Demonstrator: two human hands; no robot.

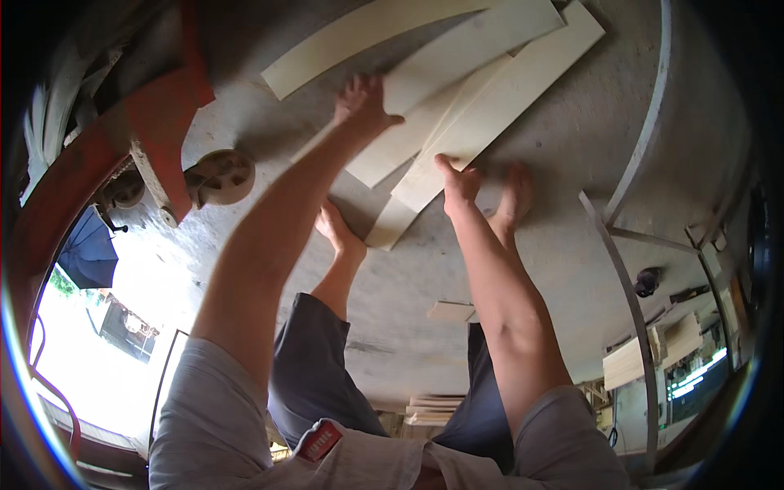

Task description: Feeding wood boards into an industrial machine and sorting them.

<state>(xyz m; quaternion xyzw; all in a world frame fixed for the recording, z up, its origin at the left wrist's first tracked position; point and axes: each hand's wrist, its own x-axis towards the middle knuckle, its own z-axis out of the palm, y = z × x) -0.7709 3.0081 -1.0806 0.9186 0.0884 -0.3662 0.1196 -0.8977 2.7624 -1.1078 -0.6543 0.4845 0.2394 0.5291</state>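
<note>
My left hand (pixel 363 102) is at the left edge of a pale, thin wooden board (pixel 465 57), fingers spread and slightly blurred. Its thumb points right over the board; whether the palm presses on it I cannot tell. At the near right edge of another long board (pixel 498 110), my right hand (pixel 461 184) has its thumb on top and its other fingers curled at the edge, partly hidden. These boards overlap in a slanting fan on the floor. A further board end (pixel 392 224) shows under them, near my left foot (pixel 339 229).
A separate board (pixel 327 57) lies at the far left. My right foot (pixel 513 196) is beside my right hand. A red metal frame with a wheel (pixel 220 177) stands at left. Metal bars (pixel 629 286) and stacked wood (pixel 653 351) are at right; a small offcut (pixel 451 310) lies between my legs.
</note>
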